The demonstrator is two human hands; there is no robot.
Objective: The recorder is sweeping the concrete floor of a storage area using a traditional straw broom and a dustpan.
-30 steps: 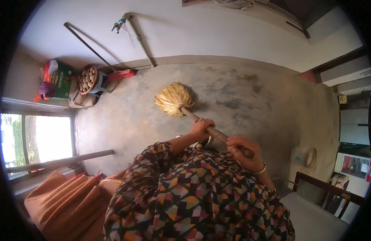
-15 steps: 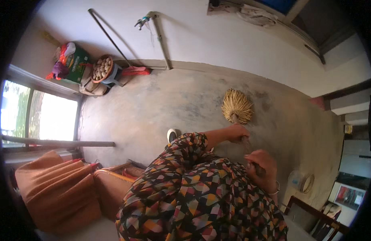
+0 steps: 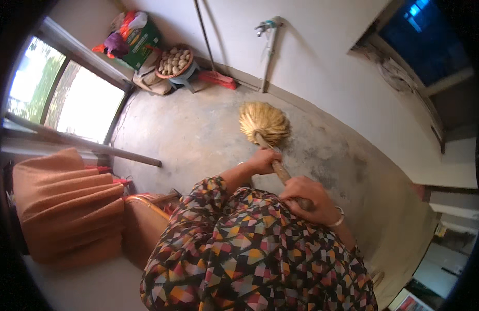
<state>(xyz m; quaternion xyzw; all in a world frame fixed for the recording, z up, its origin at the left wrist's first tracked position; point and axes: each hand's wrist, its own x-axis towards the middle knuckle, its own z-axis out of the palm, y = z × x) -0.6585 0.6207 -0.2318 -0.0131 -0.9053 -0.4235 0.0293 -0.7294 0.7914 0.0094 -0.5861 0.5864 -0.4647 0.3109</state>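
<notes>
A mop with a fan of yellow strands rests on the concrete floor ahead of me. Its wooden handle slants back toward my body. My left hand is closed round the handle close above the mop head. Nearer the handle's end, my right hand grips it in front of my patterned clothing. Part of the handle is covered by my fingers.
By the far wall stand a dustpan, a bowl of round produce on a stool, and a green box. A tap juts from that wall. An orange cloth drapes at left beside a pole.
The mop head has swept leftward, and both hands have moved left with the handle. The view has turned, so the far-wall things sit farther right.
</notes>
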